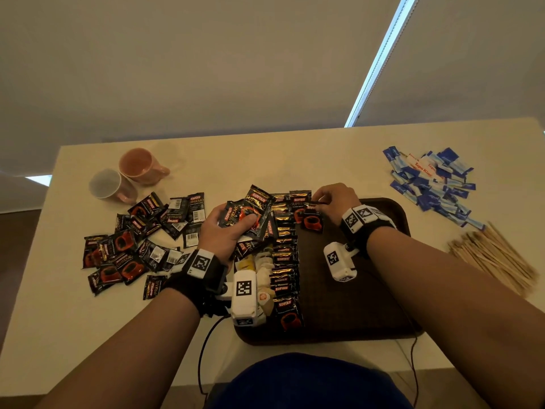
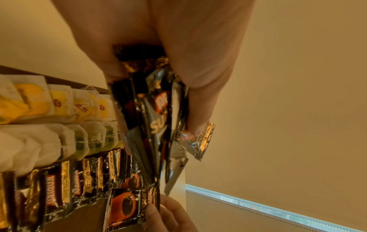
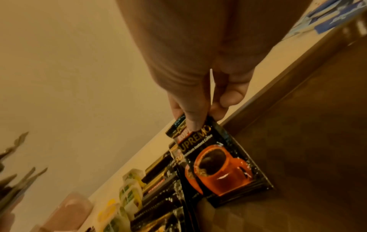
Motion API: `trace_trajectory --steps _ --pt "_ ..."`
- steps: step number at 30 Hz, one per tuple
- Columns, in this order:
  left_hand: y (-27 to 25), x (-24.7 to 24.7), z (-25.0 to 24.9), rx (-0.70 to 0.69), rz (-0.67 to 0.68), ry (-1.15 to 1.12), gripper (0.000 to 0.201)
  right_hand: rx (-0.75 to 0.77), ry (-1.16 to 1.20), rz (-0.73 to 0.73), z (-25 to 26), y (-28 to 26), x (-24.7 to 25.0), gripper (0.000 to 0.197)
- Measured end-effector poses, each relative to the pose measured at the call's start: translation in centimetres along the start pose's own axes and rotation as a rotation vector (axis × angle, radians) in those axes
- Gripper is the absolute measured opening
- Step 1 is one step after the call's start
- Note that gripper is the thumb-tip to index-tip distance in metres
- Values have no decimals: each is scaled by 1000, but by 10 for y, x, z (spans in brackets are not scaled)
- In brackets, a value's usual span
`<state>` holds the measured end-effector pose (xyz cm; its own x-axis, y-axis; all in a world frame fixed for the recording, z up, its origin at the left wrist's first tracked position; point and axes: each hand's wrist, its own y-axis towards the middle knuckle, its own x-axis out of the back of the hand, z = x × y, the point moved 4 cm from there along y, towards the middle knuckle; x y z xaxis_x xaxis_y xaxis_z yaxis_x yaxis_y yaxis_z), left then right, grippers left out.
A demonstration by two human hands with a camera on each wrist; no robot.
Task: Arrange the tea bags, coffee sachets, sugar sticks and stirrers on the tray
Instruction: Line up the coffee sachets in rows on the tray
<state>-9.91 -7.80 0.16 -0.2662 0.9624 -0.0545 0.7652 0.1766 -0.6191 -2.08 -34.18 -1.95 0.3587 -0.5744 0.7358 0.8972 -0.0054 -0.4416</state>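
Gripping a fanned bunch of black foil coffee sachets [image 1: 249, 215], the left hand [image 1: 219, 231] hides yellow-tagged paper tea bags [image 2: 59, 106], which only the left wrist view shows; the right hand [image 1: 334, 202] pinches one black sachet with an orange cup [image 3: 216, 164] reading "SUPREMO".

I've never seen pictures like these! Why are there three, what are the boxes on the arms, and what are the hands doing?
A person wears three cameras: one on the head, one on each wrist. The white boxes are the wrist cameras. The big picture looks down from the head; the other two look along each hand. The left hand holds a bunch of coffee sachets. The right hand pinches one coffee sachet and sets it on the brown tray, beside rows of sachets and tea bags. Still on the table: more sachets, two mugs, blue sugar sticks and wooden stirrers.
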Motion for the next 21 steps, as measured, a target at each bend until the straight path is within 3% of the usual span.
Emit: trace_trajectory --steps 4,9,16,21 --pt "1 -2 0 -6 3 -1 74 44 -41 -15 6 8 -10 17" --pt "3 -3 1 -14 -12 0 103 70 -43 -43 9 19 -16 14" --pt "6 2 2 12 -22 -2 87 111 -28 -44 11 26 -16 12" --pt "8 2 3 12 -19 0 101 131 -45 -45 14 29 -18 11"
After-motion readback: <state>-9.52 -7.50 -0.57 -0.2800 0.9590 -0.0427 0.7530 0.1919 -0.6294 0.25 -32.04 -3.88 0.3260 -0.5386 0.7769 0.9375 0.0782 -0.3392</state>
